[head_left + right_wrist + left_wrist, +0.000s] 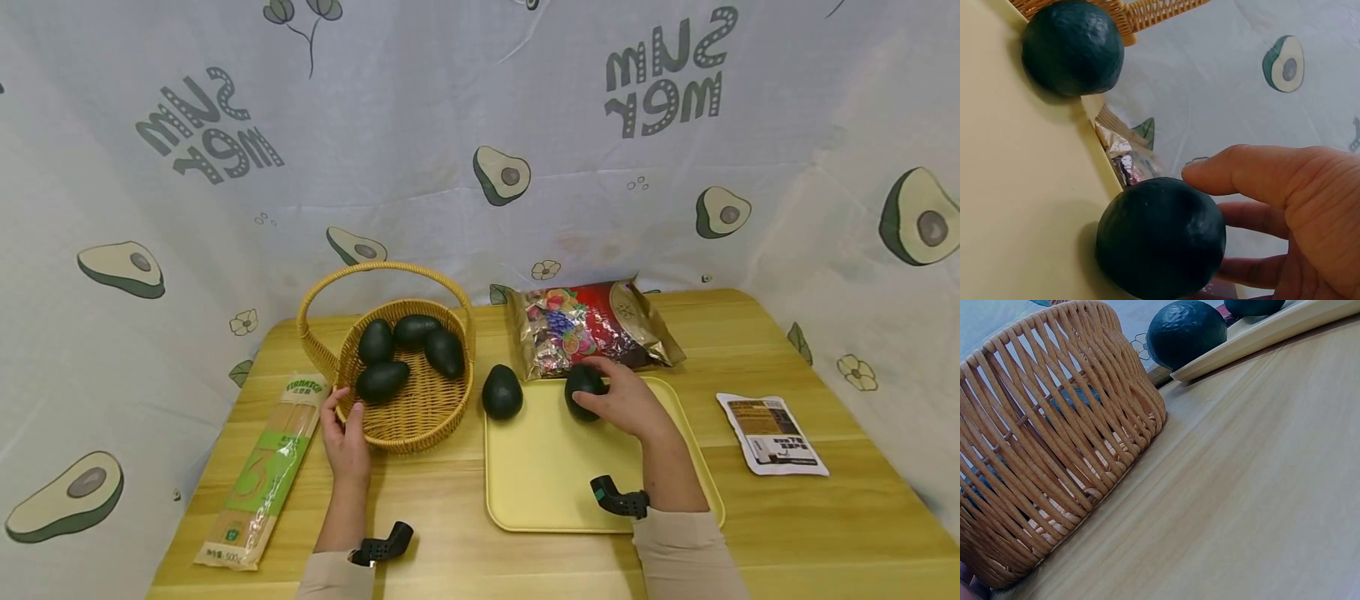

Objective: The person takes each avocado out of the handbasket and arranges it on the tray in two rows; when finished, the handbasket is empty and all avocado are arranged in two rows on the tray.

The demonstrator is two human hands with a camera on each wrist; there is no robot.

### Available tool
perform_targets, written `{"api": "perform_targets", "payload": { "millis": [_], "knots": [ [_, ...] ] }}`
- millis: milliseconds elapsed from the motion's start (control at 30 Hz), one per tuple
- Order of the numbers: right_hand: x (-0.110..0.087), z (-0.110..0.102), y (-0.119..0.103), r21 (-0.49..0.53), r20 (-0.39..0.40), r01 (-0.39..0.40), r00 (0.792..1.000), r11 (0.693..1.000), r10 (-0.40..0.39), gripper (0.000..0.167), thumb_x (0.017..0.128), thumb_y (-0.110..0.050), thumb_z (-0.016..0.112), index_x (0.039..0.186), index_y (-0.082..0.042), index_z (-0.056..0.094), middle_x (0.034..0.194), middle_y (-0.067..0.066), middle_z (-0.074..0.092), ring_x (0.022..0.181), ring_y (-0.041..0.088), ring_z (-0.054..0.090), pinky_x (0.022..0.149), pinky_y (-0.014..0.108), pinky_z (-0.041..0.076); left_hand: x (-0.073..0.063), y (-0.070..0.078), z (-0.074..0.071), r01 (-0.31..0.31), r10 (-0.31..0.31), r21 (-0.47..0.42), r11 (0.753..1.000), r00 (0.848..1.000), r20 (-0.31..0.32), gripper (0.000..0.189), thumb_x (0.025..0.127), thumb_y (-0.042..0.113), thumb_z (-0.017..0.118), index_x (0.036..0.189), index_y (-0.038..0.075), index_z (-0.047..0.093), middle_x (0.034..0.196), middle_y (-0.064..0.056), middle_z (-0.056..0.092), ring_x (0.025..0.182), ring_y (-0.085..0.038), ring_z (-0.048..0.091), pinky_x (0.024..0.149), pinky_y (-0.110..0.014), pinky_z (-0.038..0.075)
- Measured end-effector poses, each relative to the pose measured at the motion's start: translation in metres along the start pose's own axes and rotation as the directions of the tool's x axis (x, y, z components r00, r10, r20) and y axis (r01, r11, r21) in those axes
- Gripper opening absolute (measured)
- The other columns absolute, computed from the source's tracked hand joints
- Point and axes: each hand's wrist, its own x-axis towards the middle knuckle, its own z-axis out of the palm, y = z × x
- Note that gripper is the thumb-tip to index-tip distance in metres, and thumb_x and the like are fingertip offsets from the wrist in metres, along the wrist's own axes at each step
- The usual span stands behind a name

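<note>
My right hand [628, 402] holds a dark green avocado [583, 392] at the far edge of the yellow tray [558, 492]. In the right wrist view the thumb [1229, 170] lies against the avocado's upper side, with the other fingers partly hidden behind it. A second avocado [502, 392] rests at the tray's far left corner. My left hand [347, 437] grips the near left side of a wicker basket [408, 440], its thumb and fingers spread at the rim. Several avocados lie inside the basket, and its tall handle [382, 266] arches over them.
A noodle packet [266, 475] lies left of the basket. Behind the tray is a shiny red and gold bag [592, 325]. A small white pouch [772, 435] lies to the right on the wooden table [450, 533]. A printed cloth [420, 125] hangs behind everything.
</note>
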Motion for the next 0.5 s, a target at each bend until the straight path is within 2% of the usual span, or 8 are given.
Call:
{"api": "perform_targets", "payload": {
  "millis": [233, 367, 500],
  "knots": [
    [-0.004, -0.007, -0.001, 0.027, -0.017, 0.023, 1.0, 0.999, -0.022, 0.068, 0.098, -0.031, 0.066, 0.153, -0.003, 0.04, 0.15, 0.031, 0.045, 0.132, 0.054, 0.048, 0.102, 0.061, 0.046, -0.001, 0.0, 0.0, 0.022, -0.022, -0.001, 1.0, 1.0, 0.008, 0.032, 0.103, 0.005, 0.05, 0.133, -0.004, 0.046, 0.152, -0.013, 0.038, 0.154, -0.022, 0.019, 0.111, -0.018, 0.023],
    [-0.008, -0.008, -0.006, 0.017, -0.076, 0.067, 0.995, 0.998, -0.065, 0.066, 0.099, -0.03, 0.066, 0.154, -0.003, 0.041, 0.151, 0.029, 0.044, 0.134, 0.051, 0.047, 0.104, 0.064, 0.044, -0.001, 0.0, 0.0, 0.022, -0.022, 0.007, 1.0, 1.0, 0.01, 0.034, 0.103, 0.005, 0.049, 0.135, -0.006, 0.044, 0.152, -0.013, 0.038, 0.153, -0.022, 0.02, 0.109, -0.015, 0.024],
    [-0.014, -0.005, -0.021, 0.009, -0.156, 0.119, 0.981, 0.993, -0.116, 0.063, 0.099, -0.028, 0.066, 0.153, -0.004, 0.043, 0.15, 0.027, 0.045, 0.132, 0.047, 0.05, 0.106, 0.062, 0.044, 0.0, 0.0, 0.0, 0.017, -0.017, 0.0, 1.0, 1.0, 0.011, 0.032, 0.103, 0.006, 0.05, 0.133, -0.004, 0.046, 0.151, -0.013, 0.038, 0.153, -0.022, 0.021, 0.109, -0.015, 0.025]
  ]
}}
